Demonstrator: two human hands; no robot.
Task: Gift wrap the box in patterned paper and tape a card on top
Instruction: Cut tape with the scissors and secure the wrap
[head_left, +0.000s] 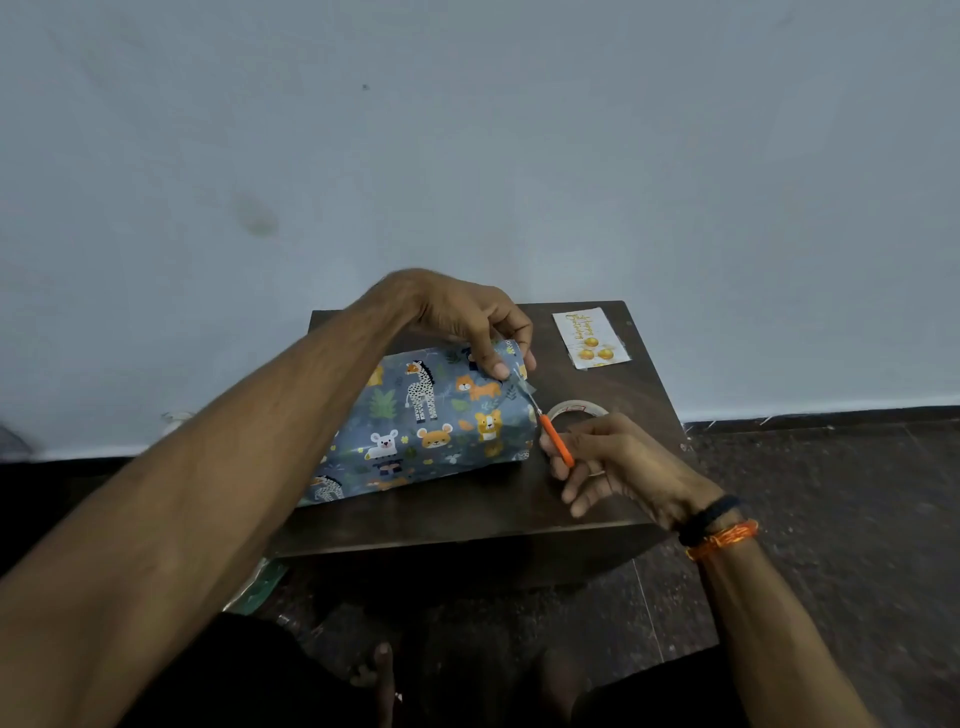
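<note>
The box (431, 421), covered in blue-grey paper with cartoon animals, lies on a small dark wooden table (467, 514). My left hand (478, 322) reaches over its far right corner and pinches a strip of clear tape there. My right hand (613, 462) grips orange-handled scissors (553, 436), whose blades point up-left at the tape just below my left fingers. A roll of clear tape (576, 408) sits on the table behind my right hand. The white card (589, 338) with gold balls and lettering lies flat at the table's far right corner.
A pale blue wall rises right behind the table. Dark speckled floor surrounds it. A scrap of green-backed paper (260, 582) lies on the floor under the table's front left. My legs and a foot (379, 670) show below.
</note>
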